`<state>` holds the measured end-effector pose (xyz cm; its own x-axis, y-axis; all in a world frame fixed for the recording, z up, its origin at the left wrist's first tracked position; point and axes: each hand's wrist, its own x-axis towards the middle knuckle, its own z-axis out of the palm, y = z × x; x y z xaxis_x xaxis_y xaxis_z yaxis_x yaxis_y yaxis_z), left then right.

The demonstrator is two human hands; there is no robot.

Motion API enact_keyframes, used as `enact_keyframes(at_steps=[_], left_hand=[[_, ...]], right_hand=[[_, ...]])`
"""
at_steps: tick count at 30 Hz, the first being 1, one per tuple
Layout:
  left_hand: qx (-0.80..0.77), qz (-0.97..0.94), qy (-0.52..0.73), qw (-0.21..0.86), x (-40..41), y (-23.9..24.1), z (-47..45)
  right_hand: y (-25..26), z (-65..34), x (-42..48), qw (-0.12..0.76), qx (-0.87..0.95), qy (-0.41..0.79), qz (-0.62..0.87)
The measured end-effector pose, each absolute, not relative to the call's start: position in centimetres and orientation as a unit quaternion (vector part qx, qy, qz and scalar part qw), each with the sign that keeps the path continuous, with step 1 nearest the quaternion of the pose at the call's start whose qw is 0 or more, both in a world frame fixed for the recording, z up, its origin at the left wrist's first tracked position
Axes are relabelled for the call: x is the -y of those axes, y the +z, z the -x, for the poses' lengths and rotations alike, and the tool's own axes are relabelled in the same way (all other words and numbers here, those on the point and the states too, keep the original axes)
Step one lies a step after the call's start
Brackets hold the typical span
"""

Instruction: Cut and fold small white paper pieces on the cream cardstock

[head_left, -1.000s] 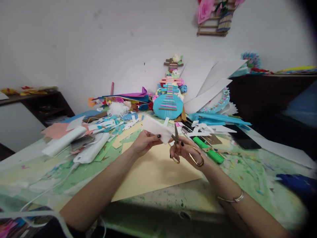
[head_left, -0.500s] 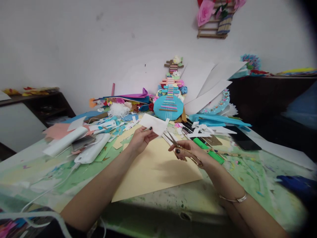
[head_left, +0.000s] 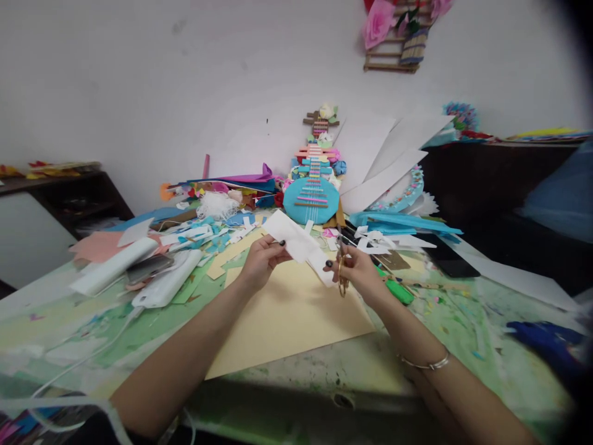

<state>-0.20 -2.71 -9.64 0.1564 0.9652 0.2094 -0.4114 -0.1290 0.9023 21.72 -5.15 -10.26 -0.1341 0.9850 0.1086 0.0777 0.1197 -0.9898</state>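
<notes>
My left hand (head_left: 262, 262) pinches a piece of white paper (head_left: 294, 238) between thumb and fingers, above the table. A narrower white flap (head_left: 322, 267) extends from its lower right toward my right hand (head_left: 359, 272). That hand is closed around gold-handled scissors (head_left: 343, 275), their blades pointing up and away. Its thumb and fingertips are at the flap's right end; whether they grip it I cannot tell. Below both hands lies a large cream sheet (head_left: 278, 334).
Behind stands a blue paper lute model (head_left: 310, 201). Paper scraps (head_left: 213, 232), a phone (head_left: 148, 269) and a white power strip (head_left: 167, 281) with its cord lie left. A green marker (head_left: 399, 289), a black tablet (head_left: 449, 256) and blue paper strips (head_left: 407, 222) are right.
My right hand has turned the scissors from pointing left to upright and brought its fingers to the paper's edge. The white paper is tilted more, and a flap now shows on its right.
</notes>
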Motion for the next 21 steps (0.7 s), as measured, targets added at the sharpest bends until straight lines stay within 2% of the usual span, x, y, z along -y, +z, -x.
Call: enact_keyframes(at_steps=[3,8,21], left_hand=[[-0.284,-0.525,0.521,0.609,3.1,-10.0,-0.3],[-0.278,-0.561,0.461,0.629,3.4,-10.5,-1.0],[-0.257,-0.552,0.429,0.668,3.7,-10.8,-1.2]], right_hand=[[-9.6,-21.6,5.4,0.537,0.514,0.517,0.426],[-10.1,-21.4,5.3,0.537,0.503,0.545,0.403],[-10.3,-20.5,5.5,0.573,0.510,0.467,0.441]])
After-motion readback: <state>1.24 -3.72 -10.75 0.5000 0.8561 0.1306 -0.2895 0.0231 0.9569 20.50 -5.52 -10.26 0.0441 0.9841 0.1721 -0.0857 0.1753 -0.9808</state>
